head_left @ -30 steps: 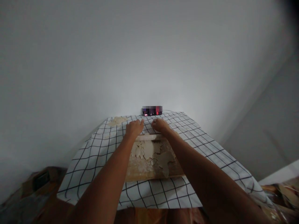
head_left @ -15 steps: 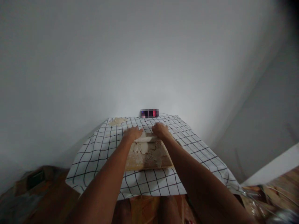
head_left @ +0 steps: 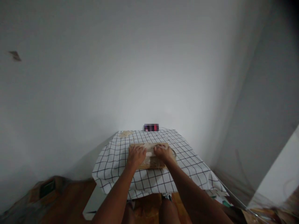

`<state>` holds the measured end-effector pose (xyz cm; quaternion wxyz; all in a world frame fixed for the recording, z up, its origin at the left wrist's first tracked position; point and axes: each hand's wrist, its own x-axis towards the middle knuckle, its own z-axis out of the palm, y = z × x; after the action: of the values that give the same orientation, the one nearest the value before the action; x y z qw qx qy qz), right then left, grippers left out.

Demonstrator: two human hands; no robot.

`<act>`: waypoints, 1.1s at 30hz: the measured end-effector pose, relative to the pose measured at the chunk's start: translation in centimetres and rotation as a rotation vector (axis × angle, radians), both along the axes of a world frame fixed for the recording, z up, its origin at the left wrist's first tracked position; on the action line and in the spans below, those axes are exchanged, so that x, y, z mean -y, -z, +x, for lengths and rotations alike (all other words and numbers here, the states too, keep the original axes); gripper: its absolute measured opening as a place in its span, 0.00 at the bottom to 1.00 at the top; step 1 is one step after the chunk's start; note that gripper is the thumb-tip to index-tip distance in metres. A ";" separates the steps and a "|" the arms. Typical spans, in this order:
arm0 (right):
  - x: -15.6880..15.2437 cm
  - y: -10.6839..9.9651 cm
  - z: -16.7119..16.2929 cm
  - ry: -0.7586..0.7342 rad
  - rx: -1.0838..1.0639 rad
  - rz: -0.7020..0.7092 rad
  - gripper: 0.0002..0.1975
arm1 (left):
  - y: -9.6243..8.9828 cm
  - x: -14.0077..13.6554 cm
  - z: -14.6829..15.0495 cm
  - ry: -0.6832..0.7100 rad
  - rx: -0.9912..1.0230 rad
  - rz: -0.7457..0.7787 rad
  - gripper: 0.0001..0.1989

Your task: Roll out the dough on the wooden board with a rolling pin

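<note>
A pale rolling pin (head_left: 149,153) lies crosswise on a wooden board (head_left: 151,162), only its short middle stretch showing between the two hands. It looks smooth and cylindrical, lighter than the board beneath. Around it, flattened dough (head_left: 146,145) spreads over the far part of the board in a thin, ragged-edged, cream-coloured sheet.

The left hand (head_left: 135,155) lies palm down over the pin's left end, fingers stretched forward and slightly spread, pressing rather than gripping. The right hand (head_left: 163,152) covers the right end in the same way, fingers flat and pointing inward toward the other hand. Both bare forearms reach out from the bottom of the view.

The board is a rectangular slab of light brown wood, its near edge thick and straight. It sits in the middle of a white tablecloth (head_left: 112,161) printed with a thin dark grid; the cloth drapes loosely over the table's near edge in soft folds. A small smear of dough (head_left: 125,133) marks the cloth's far left corner. At the far edge, against the plain grey-white wall (head_left: 116,77), stands a small dark object with red patches (head_left: 151,127), too blurred to tell.
</note>
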<state>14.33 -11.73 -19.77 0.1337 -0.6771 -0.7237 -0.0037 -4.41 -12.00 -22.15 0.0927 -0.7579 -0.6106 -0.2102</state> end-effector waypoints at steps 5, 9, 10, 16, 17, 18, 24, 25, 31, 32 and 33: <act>3.3 0.2 -0.3 0.002 -0.037 0.003 0.25 | 0.8 3.2 -0.3 -0.003 0.000 -0.007 0.24; 5.9 1.0 0.0 -0.036 -0.022 -0.007 0.25 | 1.2 6.1 -0.3 -0.009 -0.023 -0.019 0.26; 6.4 1.3 0.1 -0.035 -0.028 -0.014 0.25 | 1.3 6.9 -0.3 -0.011 -0.028 -0.024 0.27; 9.0 2.7 0.4 -0.001 -0.112 0.042 0.26 | 1.9 10.1 -0.3 -0.038 -0.064 -0.055 0.31; 9.3 2.8 0.4 -0.006 -0.121 0.049 0.26 | 2.1 10.3 -0.4 -0.037 -0.071 -0.049 0.31; 9.6 2.9 0.3 -0.007 -0.130 0.056 0.27 | 2.2 10.6 -0.4 -0.036 -0.077 -0.042 0.32; 11.0 3.0 0.4 -0.037 -0.159 0.115 0.27 | 2.8 11.3 -0.6 -0.055 -0.126 0.000 0.32; 11.0 3.0 0.4 -0.041 -0.163 0.119 0.27 | 2.8 11.4 -0.6 -0.057 -0.129 0.003 0.32; 9.6 2.9 0.9 -0.049 -0.188 0.107 0.24 | 2.6 10.2 -0.4 -0.073 -0.104 -0.007 0.31; 9.0 2.8 1.0 -0.053 -0.185 0.101 0.23 | 2.5 9.6 -0.4 -0.077 -0.101 -0.014 0.31; 8.3 2.7 1.0 -0.060 -0.179 0.095 0.23 | 2.5 9.0 -0.4 -0.079 -0.101 -0.024 0.31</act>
<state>15.30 -20.03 -22.47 0.2297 -0.6456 -0.7278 0.0264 -4.81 -20.97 -24.60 0.1225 -0.7439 -0.6371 -0.1606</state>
